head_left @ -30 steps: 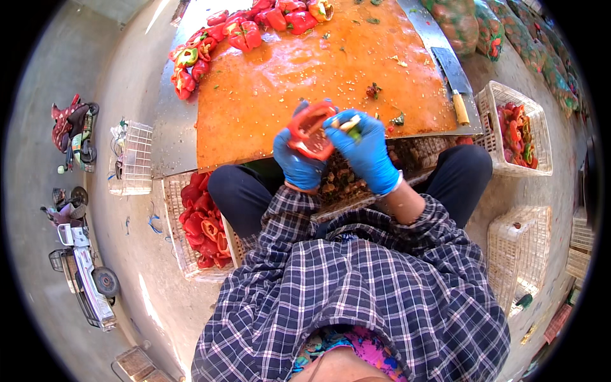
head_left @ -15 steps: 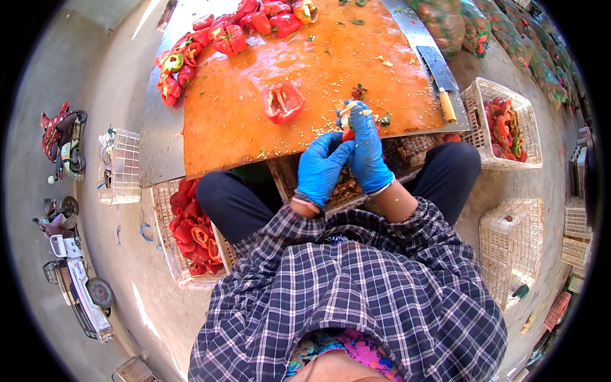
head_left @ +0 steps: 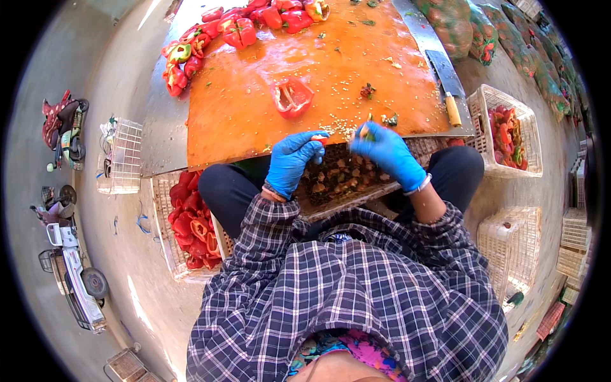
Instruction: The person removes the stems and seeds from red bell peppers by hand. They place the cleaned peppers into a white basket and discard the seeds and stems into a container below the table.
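Both my hands wear blue gloves above the near edge of an orange-topped table (head_left: 248,124). My left hand (head_left: 289,164) is closed around a small red pepper piece (head_left: 320,138); most of the piece is hidden by the fingers. To its right, my right hand (head_left: 393,156) pinches a pepper core (head_left: 365,132), of which a bit of orange and green shows. A hollowed half of a red bell pepper (head_left: 293,98) lies on the table, cut side up. Pale seeds are scattered about it. Below my hands, a crate of pepper cores and scraps (head_left: 344,181) sits between my knees.
A cleaver (head_left: 449,83) with a wooden handle lies at the table's right edge. Red peppers (head_left: 239,33) are heaped at the far left. Crates of cut peppers stand at left (head_left: 191,223) and right (head_left: 507,137). Full net sacks (head_left: 449,28) stand beyond.
My hands have come apart, left hand leftward with the red piece, right hand rightward with the core. The crate of scraps beneath now shows. The view has shifted slightly.
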Action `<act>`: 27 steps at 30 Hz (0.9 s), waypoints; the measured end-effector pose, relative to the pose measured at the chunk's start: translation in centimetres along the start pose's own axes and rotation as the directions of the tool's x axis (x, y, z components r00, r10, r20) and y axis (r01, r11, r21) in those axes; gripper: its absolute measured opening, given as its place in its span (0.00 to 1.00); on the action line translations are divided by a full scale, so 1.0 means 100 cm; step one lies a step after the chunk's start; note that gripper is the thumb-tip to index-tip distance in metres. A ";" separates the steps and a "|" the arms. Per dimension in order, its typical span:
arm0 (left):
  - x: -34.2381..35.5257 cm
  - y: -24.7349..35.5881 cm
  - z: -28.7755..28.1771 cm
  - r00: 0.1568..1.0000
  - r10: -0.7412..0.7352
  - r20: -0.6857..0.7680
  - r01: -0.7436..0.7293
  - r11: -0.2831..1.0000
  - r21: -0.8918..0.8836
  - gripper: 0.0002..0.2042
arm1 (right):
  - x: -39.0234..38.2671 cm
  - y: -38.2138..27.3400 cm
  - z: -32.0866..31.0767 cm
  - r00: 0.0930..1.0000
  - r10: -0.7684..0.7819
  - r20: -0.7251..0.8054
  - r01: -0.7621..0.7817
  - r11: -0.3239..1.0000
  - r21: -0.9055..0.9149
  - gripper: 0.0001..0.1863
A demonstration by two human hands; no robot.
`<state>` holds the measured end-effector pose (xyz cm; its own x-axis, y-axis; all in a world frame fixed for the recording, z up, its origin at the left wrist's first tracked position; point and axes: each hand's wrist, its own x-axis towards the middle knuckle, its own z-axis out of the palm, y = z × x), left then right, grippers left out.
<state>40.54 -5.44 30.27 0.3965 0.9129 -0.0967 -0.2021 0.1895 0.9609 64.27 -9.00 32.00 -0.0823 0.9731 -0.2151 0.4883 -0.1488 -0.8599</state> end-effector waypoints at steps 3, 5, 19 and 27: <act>-0.009 0.018 -0.014 0.985 0.069 -0.156 -0.060 0.996 0.061 0.13 | -0.015 0.003 -0.006 0.991 -0.127 -0.044 0.092 0.882 -0.463 0.21; -0.017 0.038 -0.043 0.916 0.239 -0.322 -0.175 0.961 0.214 0.13 | -0.016 0.007 -0.019 0.979 -0.115 -0.168 0.077 0.973 -0.216 0.19; -0.226 0.012 -0.349 0.360 0.345 -0.867 0.831 0.302 0.466 0.13 | 0.099 0.020 0.045 0.887 -0.462 0.012 0.424 0.803 -0.419 0.21; -0.125 0.057 -0.224 0.537 0.394 -0.746 0.176 0.812 0.556 0.10 | 0.136 -0.043 0.069 0.759 -0.646 0.079 0.485 0.481 -0.730 0.28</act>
<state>14.38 -7.73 31.17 -0.5350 0.8343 0.1334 0.4035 0.1136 0.9079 55.09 3.70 29.54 -0.4464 0.8209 0.3561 0.8293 0.5291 -0.1801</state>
